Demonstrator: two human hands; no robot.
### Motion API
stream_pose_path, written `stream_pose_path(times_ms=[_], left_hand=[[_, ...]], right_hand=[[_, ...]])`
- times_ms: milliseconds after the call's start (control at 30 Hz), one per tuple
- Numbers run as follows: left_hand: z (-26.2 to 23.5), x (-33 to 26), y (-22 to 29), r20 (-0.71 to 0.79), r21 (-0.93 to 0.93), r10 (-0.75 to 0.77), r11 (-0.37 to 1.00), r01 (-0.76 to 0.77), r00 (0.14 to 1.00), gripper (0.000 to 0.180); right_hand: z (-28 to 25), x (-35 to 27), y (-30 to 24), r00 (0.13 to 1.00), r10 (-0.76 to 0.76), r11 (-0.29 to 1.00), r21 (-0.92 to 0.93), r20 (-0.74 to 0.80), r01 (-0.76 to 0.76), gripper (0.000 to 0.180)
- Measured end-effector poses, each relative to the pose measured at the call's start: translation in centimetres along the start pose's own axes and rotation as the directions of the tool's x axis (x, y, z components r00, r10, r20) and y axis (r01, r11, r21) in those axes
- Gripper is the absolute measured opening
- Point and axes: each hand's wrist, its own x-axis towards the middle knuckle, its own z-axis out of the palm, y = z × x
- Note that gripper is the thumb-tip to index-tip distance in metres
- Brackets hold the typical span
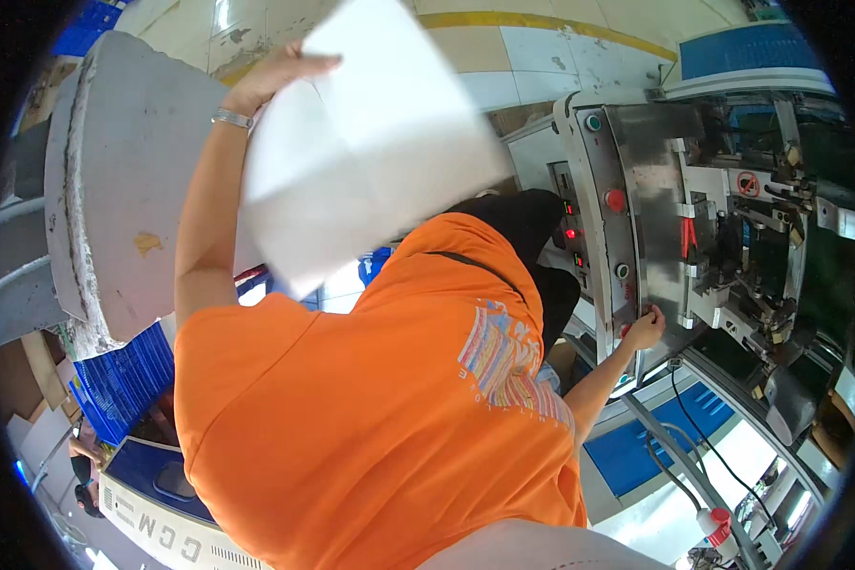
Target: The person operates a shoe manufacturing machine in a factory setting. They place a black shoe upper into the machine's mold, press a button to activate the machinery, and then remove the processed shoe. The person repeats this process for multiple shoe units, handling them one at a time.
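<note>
White sheet (pixel 370 133) in my left hand (pixel 283 74), right hand (pixel 644 331) at the panel (pixel 600 157)

My left hand grasps the sheet by its upper left edge, fingers lying over its face. The sheet hangs at 11 o'clock, creased and blurred; I can read no writing on it. A silver band (pixel 232 118) circles that wrist.

My right hand is just past 3 o'clock, fingers curled by the panel's lower end. I cannot tell whether it presses or grips anything.

The panel, at between 2 and 3 o'clock, bears a red button (pixel 615 200); small red-lit displays (pixel 579 259) glow just left of it. Farther out that way, a round red prohibition sign (pixel 748 183) marks the machine (pixel 660 180). Colourful print with lettering (pixel 513 366) crosses my orange shirt (pixel 351 427) towards between 4 and 5. Big grey letters stand on a cream cabinet (pixel 128 502) between 7 and 8.
</note>
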Motion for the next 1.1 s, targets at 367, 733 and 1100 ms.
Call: stream_pose_path(times_ms=[367,733,1100], left_hand=[[0.6,-0.4,-1.0,0.116,0.471,-0.039,0.882,-0.021,0.993,0.057],[0.8,-1.6,1.3,0.181,0.837,0.006,0.524,-0.158,0.983,0.035],[0.9,-0.2,-4.6,0.157,0.617,0.001,0.781,-0.099,0.988,0.040]], right_hand=[[0.3,0.3,0.5,1.000,-0.022,1.000,-0.009,0.009,0.022,0.020],[0.6,0.4,1.0,1.000,0.024,0.999,-0.037,0.017,-0.023,0.020],[0.2,0.2,0.2,0.999,0.025,1.000,-0.001,0.025,-0.025,0.020]])
